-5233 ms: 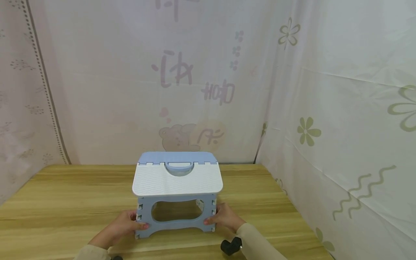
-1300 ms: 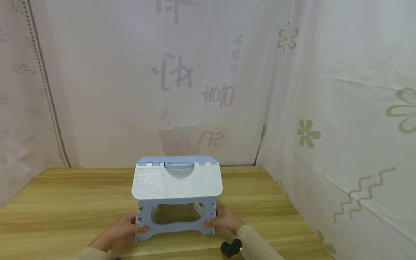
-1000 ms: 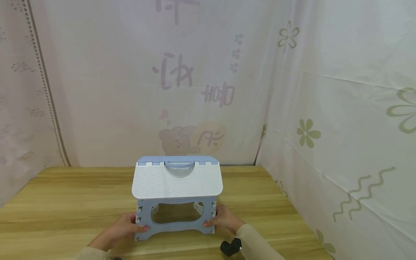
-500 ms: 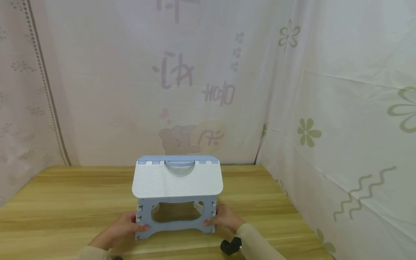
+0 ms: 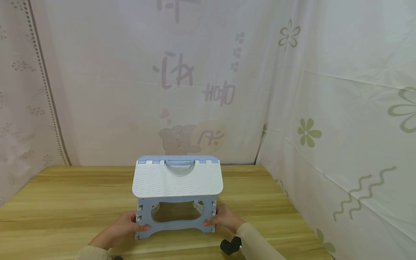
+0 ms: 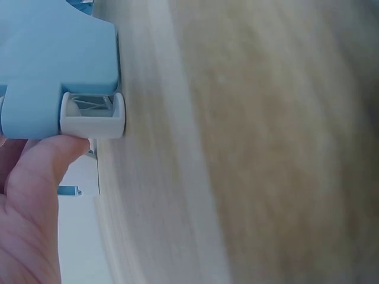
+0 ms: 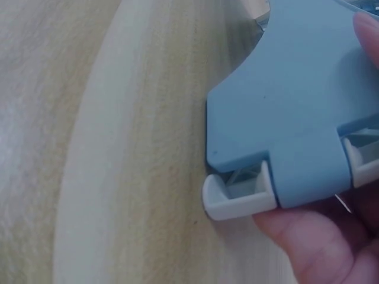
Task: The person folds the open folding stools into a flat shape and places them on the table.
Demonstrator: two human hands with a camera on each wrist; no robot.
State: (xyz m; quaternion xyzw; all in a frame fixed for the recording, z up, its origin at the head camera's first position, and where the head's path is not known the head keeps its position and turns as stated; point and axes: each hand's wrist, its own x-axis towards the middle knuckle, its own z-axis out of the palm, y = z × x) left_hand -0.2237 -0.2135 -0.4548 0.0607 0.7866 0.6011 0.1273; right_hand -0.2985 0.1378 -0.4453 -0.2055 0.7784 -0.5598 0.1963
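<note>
A folding step stool [image 5: 177,182] with a white textured top and blue leg frame stands on the table in the head view. Its white front half slopes toward me, and only a thin blue strip of the rear half shows behind the carry handle [image 5: 180,163]. My left hand [image 5: 120,229] grips the left edge of the front leg panel [image 5: 177,225], thumb on its face. On the opposite edge my right hand [image 5: 225,218] holds the panel the same way. Both wrist views show fingers beside the white hinge pieces near the panel's foot. The rear legs are mostly hidden.
The wood-grain table [image 5: 81,195] extends to both sides of the stool. Patterned curtains [image 5: 130,90] hang behind it and along the right [image 5: 341,162]. A black fitting [image 5: 231,246] sits at the right sleeve.
Compared with about five seconds ago, the white half of the top slopes more steeply and the blue rear half shows as a thinner strip. Both hands keep their hold; the last half second shows little movement.
</note>
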